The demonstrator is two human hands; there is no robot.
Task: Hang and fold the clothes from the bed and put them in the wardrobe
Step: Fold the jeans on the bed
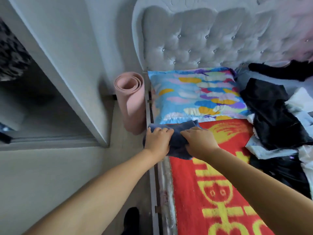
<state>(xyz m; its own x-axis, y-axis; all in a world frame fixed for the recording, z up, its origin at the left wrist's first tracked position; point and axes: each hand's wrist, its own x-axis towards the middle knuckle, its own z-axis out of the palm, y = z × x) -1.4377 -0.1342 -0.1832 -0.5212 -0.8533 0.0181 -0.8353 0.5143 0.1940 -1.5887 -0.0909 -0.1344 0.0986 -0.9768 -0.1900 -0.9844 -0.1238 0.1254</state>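
Item, nearest: my two bare forearms, reaching forward and up the frame from the lower edge, the left over the floor beside the bed, the right over the red blanket [194, 175] with its yellow pattern.

Item: a dark shoe [131, 217] on the floor below my left forearm, just beside the bed frame [152, 184].

Item: my left hand [158, 141], palm down, fingers curled over the left end of the folded dark blue cloth [176, 139], gripping it.

Item: my right hand [198, 141], palm down, fingers bent and closed on the right side of the same cloth; fingertips of the two hands lie near each other across its top.

Item: the dark blue cloth itself, a small folded bundle at the left edge of the bed, lying on the blanket just in front of the pillow [198, 95], which is light blue with coloured patches.

Item: a heap of clothes [274, 119], black and white pieces tumbled together, on the bed to the right.

Item: a rolled pink mat [130, 100], upright on the floor between bed and wall.

Item: the wardrobe [33, 99], at left, door open, interior dark.

Item, farthest: a grey tufted headboard [211, 39] behind the pillow.
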